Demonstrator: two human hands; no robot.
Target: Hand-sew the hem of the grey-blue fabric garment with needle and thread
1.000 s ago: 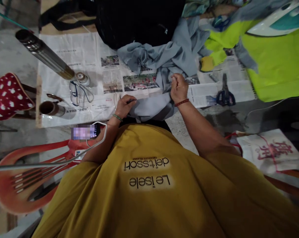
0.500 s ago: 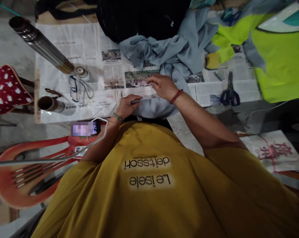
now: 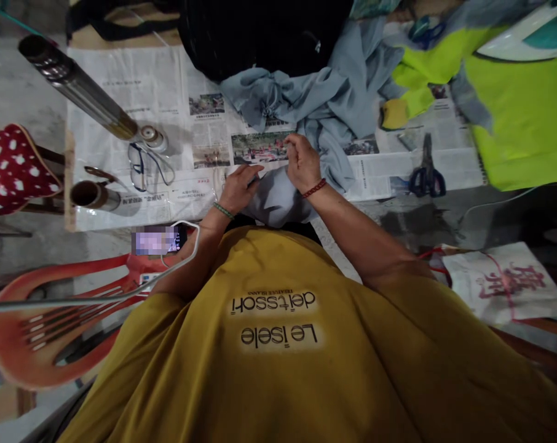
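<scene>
Grey-blue cloth (image 3: 278,200) hangs over the table's near edge toward my lap, and a larger crumpled length of grey-blue fabric (image 3: 324,92) lies beyond it. At the cloth's left side, my left hand (image 3: 239,189) is closed with its fingers on the edge. A small dark spot shows by its fingertips, too small to name. My right hand (image 3: 304,163) is held above the cloth's right side, fingers curled and thumb and fingertips close together. Whatever sits in that pinch is too fine to see.
Newspaper (image 3: 163,80) covers the table. On the left are a steel thermos (image 3: 82,89), a cup (image 3: 94,195) and glasses (image 3: 138,166). To the right lie scissors (image 3: 426,175), yellow-green fabric (image 3: 522,123) and an iron (image 3: 532,34). A black bag (image 3: 260,37) stands behind; a phone (image 3: 158,240) rests near the orange chair (image 3: 52,271).
My right hand has turned more upright and its wrist has come left and slightly nearer me. My left hand has shifted slightly up, its fingers straighter.
</scene>
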